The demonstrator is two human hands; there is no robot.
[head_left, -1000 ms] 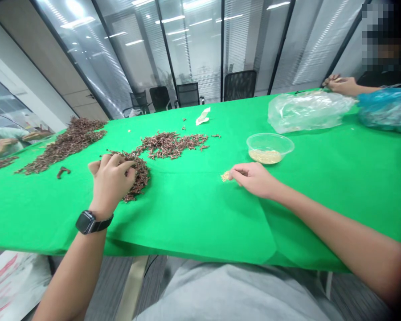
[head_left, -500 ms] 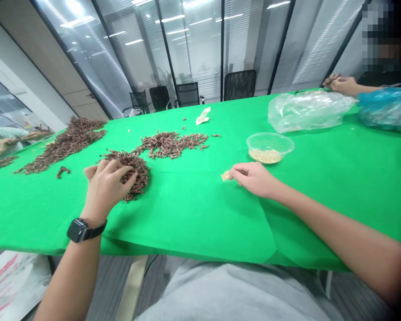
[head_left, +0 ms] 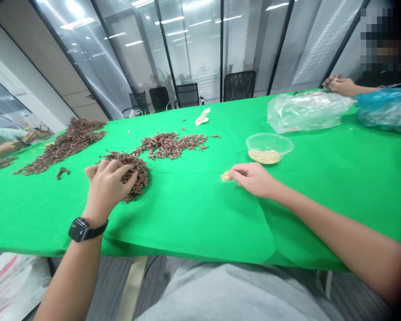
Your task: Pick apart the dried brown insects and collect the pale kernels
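My left hand (head_left: 109,185), with a black watch at the wrist, is over the near edge of a pile of small brown twig-like pieces (head_left: 141,176). Its fingers are bent and a small gap shows between thumb and forefinger; the other fingertips are partly hidden. My right hand (head_left: 250,177) is pinched at a little heap of pale yellow grains (head_left: 225,176) on the cloth, and what lies between its fingertips is too small to make out. Just behind it stands a clear plastic bowl (head_left: 270,143) with more of the grains in its bottom.
A looser spread of brown pieces (head_left: 173,145) lies beyond the near pile, with a larger heap (head_left: 70,140) at far left. Crumpled paper (head_left: 202,117), a clear plastic bag (head_left: 307,111) and a blue bag (head_left: 387,109) are on the green cloth. Two people sit at the sides.
Both my hands hold the same places at the pile and the grains. The view has shifted very slightly, and the hands of the person at far left have moved a little.
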